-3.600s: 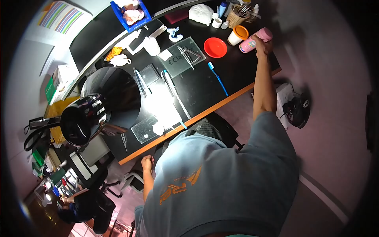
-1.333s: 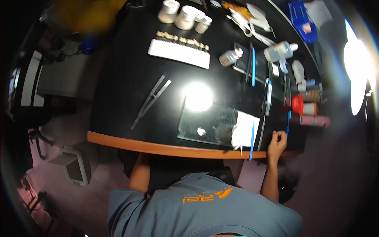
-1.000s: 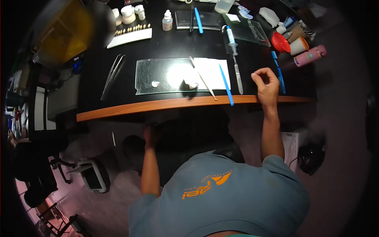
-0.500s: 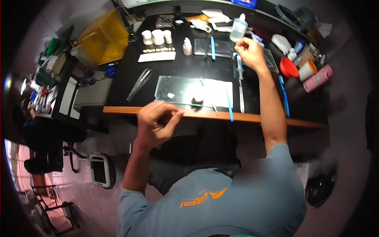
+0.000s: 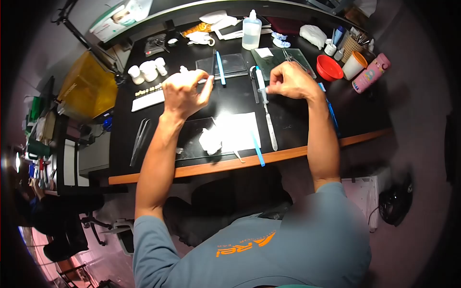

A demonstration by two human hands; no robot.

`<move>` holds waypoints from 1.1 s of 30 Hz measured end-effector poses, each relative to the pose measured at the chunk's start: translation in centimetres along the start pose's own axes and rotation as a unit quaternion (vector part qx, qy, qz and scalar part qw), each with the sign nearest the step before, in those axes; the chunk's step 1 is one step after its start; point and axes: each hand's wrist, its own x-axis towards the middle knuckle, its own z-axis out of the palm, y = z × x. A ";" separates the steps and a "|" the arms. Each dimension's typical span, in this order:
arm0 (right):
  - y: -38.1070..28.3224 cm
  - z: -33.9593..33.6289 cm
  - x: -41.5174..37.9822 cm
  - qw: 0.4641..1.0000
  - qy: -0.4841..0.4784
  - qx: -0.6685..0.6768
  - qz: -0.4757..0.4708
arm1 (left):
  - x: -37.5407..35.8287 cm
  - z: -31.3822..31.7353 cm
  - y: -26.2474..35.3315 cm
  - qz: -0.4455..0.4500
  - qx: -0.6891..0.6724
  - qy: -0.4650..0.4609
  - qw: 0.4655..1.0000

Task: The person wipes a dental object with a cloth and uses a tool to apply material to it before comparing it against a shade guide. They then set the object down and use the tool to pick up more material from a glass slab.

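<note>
My left hand [image 5: 185, 96] is over the table in front of a small white-topped bottle [image 5: 183, 69], which it mostly covers. Its fingers are curled with thumb and index close together; whatever they hold, if anything, is hidden. Thumb and fingertips of my right hand [image 5: 293, 82] are pinched just right of a syringe [image 5: 261, 80]; anything between them is too small to make out. Below the syringe lies a spatula [image 5: 271, 132]. Nearer the edge, a glass slab [image 5: 192, 129] carries white paper [image 5: 242, 125] and a brightly lit whitish lump [image 5: 210, 140].
Tweezers [image 5: 139, 141] lie at the left, with white jars [image 5: 149, 71] behind. A clear squeeze bottle [image 5: 251, 31] stands at the back. Rightward are a red bowl [image 5: 329, 67], a white cup [image 5: 354, 65] and a pink can [image 5: 371, 73]. A blue-handled tool [image 5: 257, 149] overhangs the wooden edge.
My left hand has moved forward from the table's front edge to the small bottle. My right hand has shifted from the syringe's far end to its right side. The view has turned.
</note>
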 end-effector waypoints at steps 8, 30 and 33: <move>-2.2 0.6 -1.1 0.991 -0.128 -0.041 -0.001 | -1.1 -1.5 -1.6 -0.174 -0.099 0.001 0.980; -7.4 9.2 -1.2 0.970 -0.098 0.047 -0.217 | -0.7 -5.5 -1.9 -0.196 -0.354 -0.502 0.764; -7.8 9.3 -1.4 0.979 -0.097 0.016 -0.179 | -0.1 -6.0 0.6 -0.138 -0.281 -0.556 0.770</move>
